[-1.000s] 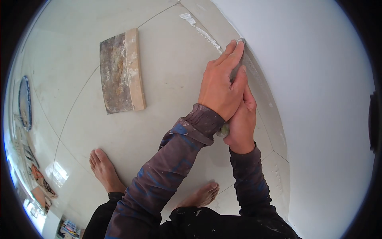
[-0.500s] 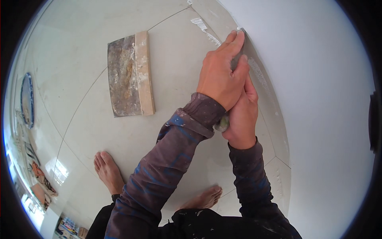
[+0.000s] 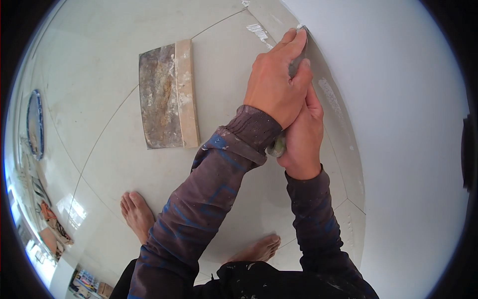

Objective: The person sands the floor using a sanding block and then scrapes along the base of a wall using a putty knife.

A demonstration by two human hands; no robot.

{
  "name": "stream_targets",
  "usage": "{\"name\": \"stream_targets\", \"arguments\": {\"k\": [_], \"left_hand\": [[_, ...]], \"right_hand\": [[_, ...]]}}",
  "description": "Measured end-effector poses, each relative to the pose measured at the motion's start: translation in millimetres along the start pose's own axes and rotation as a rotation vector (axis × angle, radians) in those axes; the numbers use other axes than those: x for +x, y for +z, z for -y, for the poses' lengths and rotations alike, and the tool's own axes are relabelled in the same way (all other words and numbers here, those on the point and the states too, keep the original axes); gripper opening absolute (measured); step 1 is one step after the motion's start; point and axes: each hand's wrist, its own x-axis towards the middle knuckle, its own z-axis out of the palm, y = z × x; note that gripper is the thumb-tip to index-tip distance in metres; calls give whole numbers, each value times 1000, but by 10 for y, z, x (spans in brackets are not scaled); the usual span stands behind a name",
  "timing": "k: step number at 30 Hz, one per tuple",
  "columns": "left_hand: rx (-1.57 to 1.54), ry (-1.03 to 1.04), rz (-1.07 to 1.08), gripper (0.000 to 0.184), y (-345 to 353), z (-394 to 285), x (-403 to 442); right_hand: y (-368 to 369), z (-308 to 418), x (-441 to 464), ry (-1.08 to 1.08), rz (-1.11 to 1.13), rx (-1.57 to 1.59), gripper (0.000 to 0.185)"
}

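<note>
At the foot of the white wall, both my hands are on a putty knife (image 3: 296, 67) with a grey blade and a greenish rounded handle end. My right hand (image 3: 307, 137) is wrapped round the handle, partly under the left wrist. My left hand (image 3: 276, 74) lies over the blade, its fingers together and pointing forward, thumb along the near side. The blade's tip meets the corner between floor and wall, where a little white paste (image 3: 300, 26) shows. Most of the knife is hidden by the hands. A smear of white paste (image 3: 257, 32) lies on the floor to the left.
A wide paste-stained board (image 3: 160, 97) with a pale wooden edge strip lies on the tiled floor to the left. The white wall (image 3: 408, 149) rises on the right. My bare feet (image 3: 137, 212) stand below. A blue-rimmed round object (image 3: 35, 124) is at far left.
Both hands have slid a little forward along the wall's foot with the putty knife, covering more of the white smear. The view has shifted slightly. The grip looks the same.
</note>
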Motion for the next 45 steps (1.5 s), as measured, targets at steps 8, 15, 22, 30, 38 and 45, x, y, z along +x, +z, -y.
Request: {"name": "stream_targets", "arguments": {"k": [8, 15, 22, 30, 38, 45], "left_hand": [[18, 8, -9, 51, 13, -4, 7], [27, 27, -21, 52, 59, 18, 3], [112, 118, -158, 51, 58, 215, 262], [133, 3, -64, 53, -124, 440, 308], [137, 52, -51, 55, -306, 242, 446], [200, 46, -35, 54, -455, 58, 589]], "right_hand": [[-52, 0, 23, -3, 25, -26, 35], [-70, 75, 30, -8, 41, -87, 38], [94, 158, 255, -51, 91, -81, 35], [254, 132, 357, -31, 89, -95, 33], [434, 86, 499, -28, 115, -78, 35], [495, 86, 650, -42, 189, -134, 35]]}}
